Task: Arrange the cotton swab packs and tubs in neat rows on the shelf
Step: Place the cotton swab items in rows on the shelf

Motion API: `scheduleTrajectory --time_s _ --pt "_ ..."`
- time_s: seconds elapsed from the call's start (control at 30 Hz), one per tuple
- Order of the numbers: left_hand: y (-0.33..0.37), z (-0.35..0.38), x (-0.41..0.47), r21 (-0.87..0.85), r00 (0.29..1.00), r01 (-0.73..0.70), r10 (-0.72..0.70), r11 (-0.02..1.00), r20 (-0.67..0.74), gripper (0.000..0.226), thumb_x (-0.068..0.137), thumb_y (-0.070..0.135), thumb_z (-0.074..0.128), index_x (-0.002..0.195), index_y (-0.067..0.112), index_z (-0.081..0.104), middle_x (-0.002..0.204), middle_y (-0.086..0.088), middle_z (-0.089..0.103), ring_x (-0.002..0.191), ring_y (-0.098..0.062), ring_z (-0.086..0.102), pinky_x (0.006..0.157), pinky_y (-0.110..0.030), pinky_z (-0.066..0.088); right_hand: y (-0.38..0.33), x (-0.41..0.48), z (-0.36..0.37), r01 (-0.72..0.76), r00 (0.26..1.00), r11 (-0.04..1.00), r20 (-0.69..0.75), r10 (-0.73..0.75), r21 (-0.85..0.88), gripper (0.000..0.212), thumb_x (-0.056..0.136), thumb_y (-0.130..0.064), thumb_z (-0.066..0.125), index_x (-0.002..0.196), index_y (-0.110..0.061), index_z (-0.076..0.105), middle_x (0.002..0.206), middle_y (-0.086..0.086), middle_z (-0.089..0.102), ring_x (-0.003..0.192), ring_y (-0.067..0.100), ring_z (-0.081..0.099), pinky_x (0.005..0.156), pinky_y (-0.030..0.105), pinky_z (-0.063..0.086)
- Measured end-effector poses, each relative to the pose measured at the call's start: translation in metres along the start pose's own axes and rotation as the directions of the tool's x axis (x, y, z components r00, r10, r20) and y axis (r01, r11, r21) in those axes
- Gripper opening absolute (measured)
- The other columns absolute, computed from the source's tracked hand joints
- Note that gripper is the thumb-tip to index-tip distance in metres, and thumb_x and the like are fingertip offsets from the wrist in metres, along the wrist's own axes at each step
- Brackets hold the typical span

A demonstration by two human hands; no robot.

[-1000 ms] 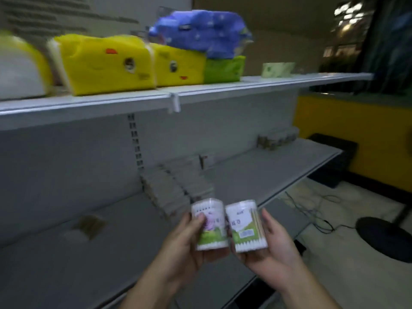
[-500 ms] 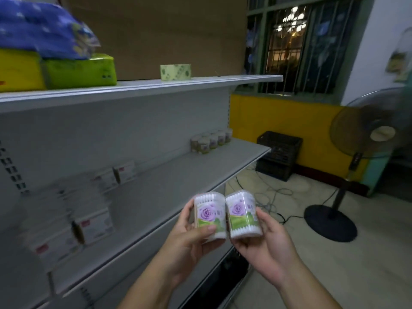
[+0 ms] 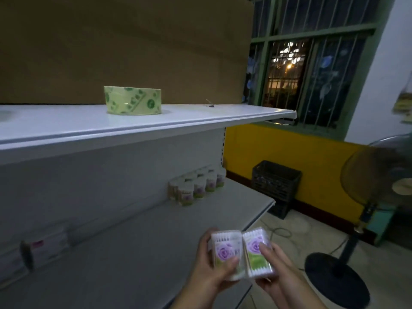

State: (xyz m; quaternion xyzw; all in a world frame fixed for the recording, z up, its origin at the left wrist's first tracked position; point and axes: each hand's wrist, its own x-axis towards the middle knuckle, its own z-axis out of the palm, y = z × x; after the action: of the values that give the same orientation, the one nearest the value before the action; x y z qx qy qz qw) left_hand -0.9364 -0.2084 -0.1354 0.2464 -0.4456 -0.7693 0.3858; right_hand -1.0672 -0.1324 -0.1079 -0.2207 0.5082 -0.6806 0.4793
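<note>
Both hands are low in the view, in front of the white lower shelf [image 3: 133,253], each with 1 clear cotton swab tub. The left hand [image 3: 211,273] grips the left tub [image 3: 225,253], its thumb lying across the lower front of the label and its fingers curled round the far side. The right hand [image 3: 283,279] grips the right tub [image 3: 255,255], thumb pressed on the label's front and fingers cupped beneath. The 2 tubs are side by side and touching, tops leaning slightly away from the camera, each with a purple rose over a green band and white swab tips showing through the lid. They are held in the air just over the shelf's front edge, toward its right end. Further back on the same shelf, against the back panel near its right end, stands a cluster of matching tubs [image 3: 196,186], close together in what looks like 2 rows; the blur hides their number. At the far left of the shelf lie flat swab packs [image 3: 48,247] with a pink label, also blurred. On the upper shelf [image 3: 178,123] sits a green printed tape roll [image 3: 132,100], with a brown cardboard sheet [image 3: 124,45] behind it. On the floor to the right are a black plastic crate [image 3: 276,181] against the yellow wall [image 3: 312,159] and a pedestal fan [image 3: 334,279] beneath the barred window [image 3: 307,70].
</note>
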Motion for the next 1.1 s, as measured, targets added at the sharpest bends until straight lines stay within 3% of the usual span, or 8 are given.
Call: scheduleTrajectory --time_s 0.27,0.37,0.57,0.7,0.8,0.87,0.97,1.1 --pt "-0.021 0.007 0.105 0.156 0.974 -0.158 0.18 0.975 -0.138 0.071 0.05 -0.005 0.078 0.115 0.01 0.053 0.101 -0.023 0.063 0.064 -0.012 0.062 0.052 -0.014 0.051 -0.014 0.119 -0.034 0.083 0.997 0.982 0.024 -0.08 -0.168 0.048 0.064 -0.007 0.083 0.108 -0.006 0.064 0.09 0.013 0.074 0.081 0.025 0.071 0.067 0.033 0.057" --pt "-0.026 0.008 0.148 0.247 0.899 -0.232 0.304 0.941 -0.314 0.093 0.032 0.007 0.075 0.119 0.016 0.044 0.104 -0.015 0.059 0.075 -0.015 0.057 0.049 -0.01 0.049 -0.022 0.184 -0.041 0.122 0.993 0.953 0.039 -0.115 -0.276 0.027 0.079 -0.01 0.072 0.104 -0.017 0.064 0.09 -0.001 0.074 0.084 0.014 0.069 0.065 0.02 0.054" --pt "-0.035 0.018 0.242 0.611 0.713 -0.156 0.517 0.776 -0.474 0.089 0.035 0.045 0.067 0.12 0.03 0.047 0.108 0.003 0.065 0.093 -0.015 0.061 0.074 -0.012 0.049 -0.045 0.318 -0.056 0.284 0.95 0.799 0.266 -0.162 -0.531 0.048 0.078 -0.016 0.075 0.115 -0.029 0.047 0.105 -0.01 0.058 0.095 0.009 0.057 0.078 0.023 0.049" --pt "-0.04 0.031 0.285 0.731 0.614 -0.036 0.592 0.681 -0.521 0.077 0.066 0.019 0.081 0.122 0.044 0.035 0.112 0.014 0.056 0.106 -0.018 0.059 0.092 -0.036 0.049 -0.05 0.374 -0.065 0.475 0.856 0.639 0.485 -0.178 -0.605 0.037 0.082 -0.022 0.071 0.105 -0.042 0.049 0.099 -0.024 0.058 0.099 0.008 0.06 0.072 0.01 0.044" --pt "-0.043 0.038 0.302 0.752 0.529 0.052 0.62 0.658 -0.579 0.062 0.07 0.018 0.08 0.103 0.053 0.041 0.106 0.017 0.056 0.107 -0.019 0.06 0.091 -0.035 0.047 -0.05 0.397 -0.059 0.515 0.799 0.677 0.58 -0.158 -0.525 0.035 0.085 -0.021 0.068 0.101 -0.046 0.05 0.099 -0.025 0.06 0.098 -0.006 0.059 0.074 0.005 0.045" --pt "-0.046 0.04 0.305 0.766 0.498 0.024 0.657 0.642 -0.566 0.063 0.064 0.03 0.08 0.104 0.061 0.043 0.107 0.025 0.057 0.107 -0.014 0.061 0.092 -0.037 0.048 -0.05 0.405 -0.054 0.514 0.772 0.685 0.626 -0.107 -0.516 0.034 0.082 -0.041 0.068 0.11 -0.045 0.049 0.103 -0.033 0.054 0.095 -0.016 0.055 0.082 0.006 0.044" --pt "-0.053 0.035 0.309 0.816 0.421 0.03 0.733 0.578 -0.535 0.067 0.062 0.057 0.07 0.118 0.068 0.037 0.126 0.015 0.056 0.118 -0.01 0.056 0.098 -0.043 0.047 -0.04 0.42 -0.053 0.57 0.712 0.63 0.699 -0.06 -0.527 0.09 0.058 -0.091 0.044 0.128 -0.034 0.04 0.112 -0.034 0.045 0.096 -0.022 0.046 0.095 0.009 0.038" --pt "-0.055 0.032 0.311 0.801 0.409 0.07 0.715 0.594 -0.566 0.067 0.064 0.048 0.076 0.119 0.063 0.041 0.114 0.026 0.06 0.106 0.008 0.057 0.094 -0.041 0.049 -0.026 0.427 -0.053 0.656 0.709 0.457 0.699 -0.097 -0.601 0.086 0.076 -0.072 0.045 0.147 -0.027 0.028 0.13 -0.008 0.057 0.115 0.011 0.056 0.097 0.025 0.042"
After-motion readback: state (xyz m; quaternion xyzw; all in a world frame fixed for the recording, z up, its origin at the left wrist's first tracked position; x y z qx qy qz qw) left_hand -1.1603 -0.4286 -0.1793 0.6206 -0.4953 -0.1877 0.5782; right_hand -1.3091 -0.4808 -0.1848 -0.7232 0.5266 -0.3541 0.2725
